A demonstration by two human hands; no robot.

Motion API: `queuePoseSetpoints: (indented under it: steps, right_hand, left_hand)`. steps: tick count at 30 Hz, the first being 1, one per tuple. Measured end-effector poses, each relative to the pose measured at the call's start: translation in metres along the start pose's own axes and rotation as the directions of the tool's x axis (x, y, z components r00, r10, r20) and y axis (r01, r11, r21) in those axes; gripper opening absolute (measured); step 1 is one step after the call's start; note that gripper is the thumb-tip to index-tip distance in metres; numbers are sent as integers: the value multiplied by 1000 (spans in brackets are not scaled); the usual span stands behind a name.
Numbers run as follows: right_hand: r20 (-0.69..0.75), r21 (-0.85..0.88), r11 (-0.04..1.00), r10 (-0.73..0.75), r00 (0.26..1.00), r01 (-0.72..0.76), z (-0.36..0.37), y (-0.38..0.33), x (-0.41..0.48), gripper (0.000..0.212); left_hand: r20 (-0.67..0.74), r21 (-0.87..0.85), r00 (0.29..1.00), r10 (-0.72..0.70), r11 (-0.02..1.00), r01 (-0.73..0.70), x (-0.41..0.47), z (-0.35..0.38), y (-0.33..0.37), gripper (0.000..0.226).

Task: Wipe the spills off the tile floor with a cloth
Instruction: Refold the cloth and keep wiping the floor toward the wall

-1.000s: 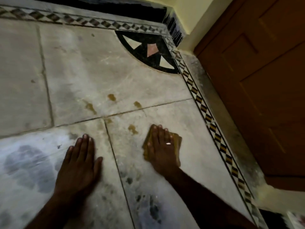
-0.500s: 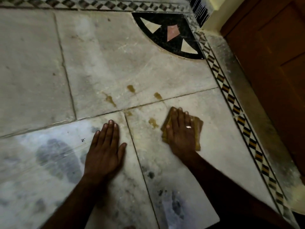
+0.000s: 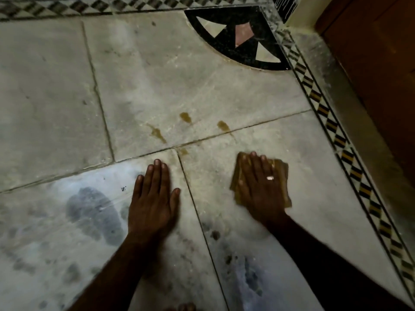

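My right hand (image 3: 261, 189) lies flat on a folded yellow-brown cloth (image 3: 281, 173) and presses it onto the pale tile floor (image 3: 146, 70). My left hand (image 3: 155, 198) rests palm-down on the tile to the left, holding nothing, its fingertips close to a tile joint. Beyond both hands are brown spills: one spot (image 3: 186, 117), a second spot (image 3: 223, 126) near the joint, a streak (image 3: 157, 133), and a small mark (image 3: 183, 151) where the joints cross. The cloth sits below and to the right of these spills, apart from them.
A wooden door (image 3: 381, 63) stands on the right behind a grey sill. A checkered border strip (image 3: 323, 108) runs along the floor's edge, with a black quarter-circle inlay (image 3: 238, 41) in the corner. Dark damp patches (image 3: 89, 209) mark the near tiles. Toes (image 3: 184, 307) show at the bottom edge.
The view has tilted down and shifted. My right hand has slid the cloth across the tile, and the brown spot just left of the cloth no longer shows. My left hand stays flat.
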State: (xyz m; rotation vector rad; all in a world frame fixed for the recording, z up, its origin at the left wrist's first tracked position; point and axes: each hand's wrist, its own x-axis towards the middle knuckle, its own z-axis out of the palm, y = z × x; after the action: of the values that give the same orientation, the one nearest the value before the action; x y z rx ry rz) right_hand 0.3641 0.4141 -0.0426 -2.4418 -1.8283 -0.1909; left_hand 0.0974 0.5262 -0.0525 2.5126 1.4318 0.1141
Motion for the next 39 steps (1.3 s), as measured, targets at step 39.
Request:
queuePoseSetpoints:
  steps: [39]
  right_hand:
    - [64, 2, 980, 200, 978, -201, 18, -27, 112, 62]
  left_hand:
    - [-145, 41, 964, -221, 973, 229, 100, -15, -50, 68]
